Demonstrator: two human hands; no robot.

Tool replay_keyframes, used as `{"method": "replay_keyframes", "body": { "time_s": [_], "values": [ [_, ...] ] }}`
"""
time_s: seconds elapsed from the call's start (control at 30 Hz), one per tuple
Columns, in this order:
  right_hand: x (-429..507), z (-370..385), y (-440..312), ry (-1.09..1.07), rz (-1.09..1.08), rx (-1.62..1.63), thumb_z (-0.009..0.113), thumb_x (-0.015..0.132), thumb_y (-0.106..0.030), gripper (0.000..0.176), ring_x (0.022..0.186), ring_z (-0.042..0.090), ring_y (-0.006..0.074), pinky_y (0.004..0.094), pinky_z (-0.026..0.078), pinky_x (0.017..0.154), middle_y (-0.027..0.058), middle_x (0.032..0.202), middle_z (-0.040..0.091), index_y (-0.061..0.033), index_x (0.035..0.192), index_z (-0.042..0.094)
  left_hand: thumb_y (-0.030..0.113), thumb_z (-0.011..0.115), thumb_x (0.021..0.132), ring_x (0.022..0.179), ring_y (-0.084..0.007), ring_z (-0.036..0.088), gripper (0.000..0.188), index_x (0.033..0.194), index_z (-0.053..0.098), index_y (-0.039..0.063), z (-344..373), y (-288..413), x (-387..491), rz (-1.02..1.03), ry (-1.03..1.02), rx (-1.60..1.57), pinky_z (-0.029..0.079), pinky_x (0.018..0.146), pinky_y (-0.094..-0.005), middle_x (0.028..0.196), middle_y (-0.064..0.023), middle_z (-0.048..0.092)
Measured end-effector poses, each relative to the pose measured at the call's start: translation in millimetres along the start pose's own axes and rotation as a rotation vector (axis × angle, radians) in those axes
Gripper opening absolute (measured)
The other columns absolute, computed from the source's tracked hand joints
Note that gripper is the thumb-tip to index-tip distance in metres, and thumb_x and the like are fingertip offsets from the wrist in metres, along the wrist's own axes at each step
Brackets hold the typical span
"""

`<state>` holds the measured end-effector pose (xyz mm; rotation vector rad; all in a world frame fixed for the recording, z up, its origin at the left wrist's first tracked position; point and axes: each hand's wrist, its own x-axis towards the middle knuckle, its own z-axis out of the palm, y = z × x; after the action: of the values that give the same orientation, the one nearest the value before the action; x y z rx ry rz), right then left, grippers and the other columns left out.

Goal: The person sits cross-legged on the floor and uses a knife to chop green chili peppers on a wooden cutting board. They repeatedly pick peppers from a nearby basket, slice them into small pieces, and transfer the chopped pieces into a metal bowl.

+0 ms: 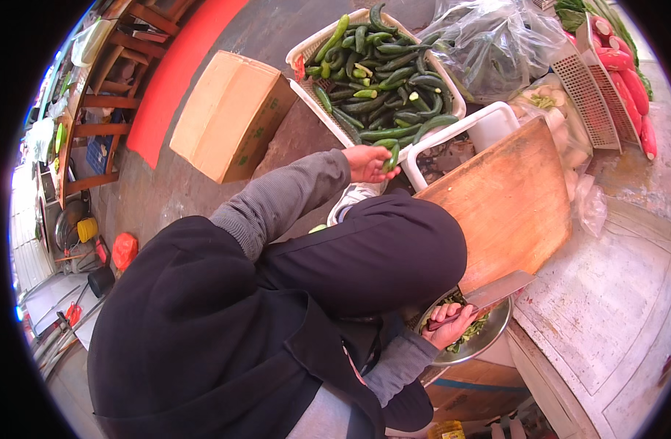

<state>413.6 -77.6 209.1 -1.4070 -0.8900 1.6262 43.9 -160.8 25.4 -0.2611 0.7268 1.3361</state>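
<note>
My left hand [368, 163] grips a small green cucumber [391, 158] at the near corner of a white plastic basket [335, 127]. The basket is heaped with dark green cucumbers [390, 82], some with cut or pale ends. In my right hand [453, 326] is the dark handle of a cleaver [500, 291], its blade slanting up and away over the edge of a wooden cutting board [505, 203]. Beneath that hand sits a metal bowl [491, 343] with chopped green pieces in it, partly hidden by my hand and knee.
A white plastic tub [491, 126] stands beside the basket, partly behind the board. A cardboard box [231, 115] is to its left. Clear plastic bags [494, 44] and red radishes [623, 77] by perforated baskets [587, 88] lie at the far right. A white panel [609, 302] flanks the board.
</note>
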Motion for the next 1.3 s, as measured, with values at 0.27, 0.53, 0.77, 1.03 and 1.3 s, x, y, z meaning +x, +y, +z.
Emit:
{"method": "replay_keyframes", "body": {
  "time_s": [0.27,0.53,0.77,1.03,1.3],
  "values": [
    [-9.8,7.2,-3.7,0.016,-0.014,0.039,0.04,0.107,-0.023,0.018,0.045,0.04,0.0111,0.0246,0.037,0.04,0.0023,0.069,0.043,-0.0088,0.117,0.041,0.028,0.063,0.09,0.093,-0.0336,0.069,0.029,0.103,0.069,0.003,-64.9,-89.5,99.9,0.215,-0.089,1.566,0.053,0.08,-0.0431,0.094,-0.0201,0.071],
    [-5.9,4.6,-3.4,0.05,0.05,0.092,0.041,0.106,-0.027,0.017,0.043,0.036,0.011,0.0234,0.036,0.037,0.0017,0.066,0.04,-0.0137,0.115,0.034,0.026,0.064,0.09,0.087,-0.0286,0.071,0.025,0.094,0.071,0.003,24.8,-51.9,60.3,0.344,0.199,1.465,0.054,0.078,-0.0409,0.094,-0.0177,0.073],
    [-12.7,43.1,-17.0,0.215,0.03,-0.107,0.042,0.103,-0.019,0.05,0.045,0.034,0.0079,0.0212,0.033,0.038,0.0,0.066,0.037,-0.0155,0.152,0.03,0.018,0.077,0.079,0.12,-0.0331,0.052,0.053,0.127,0.056,0.006,-25.8,73.3,39.4,1.113,1.11,1.389,0.043,0.102,-0.0426,0.126,-0.0154,0.057],
    [-10.1,35.2,-14.8,0.236,0.019,-0.114,0.053,0.101,-0.028,0.06,0.051,0.037,0.0085,0.0221,0.034,0.044,0.0003,0.073,0.039,-0.0173,0.154,0.028,0.05,0.082,0.072,0.137,-0.0354,0.037,0.094,0.145,0.042,0.006,-76.0,142.4,50.3,0.907,1.05,2.02,0.034,0.114,-0.0443,0.149,-0.0184,0.04],
    [3.1,-8.9,-1.1,0.216,0.019,-0.358,0.054,0.1,-0.029,0.065,0.062,0.042,0.0103,0.0249,0.039,0.052,0.0011,0.076,0.04,-0.0158,0.156,0.023,0.019,0.08,0.065,0.121,-0.0355,0.048,0.07,0.129,0.055,0.006,-72.4,139.7,62.8,0.889,1.11,2.166,0.043,0.099,-0.045,0.132,-0.0187,0.05]
  ]
}}
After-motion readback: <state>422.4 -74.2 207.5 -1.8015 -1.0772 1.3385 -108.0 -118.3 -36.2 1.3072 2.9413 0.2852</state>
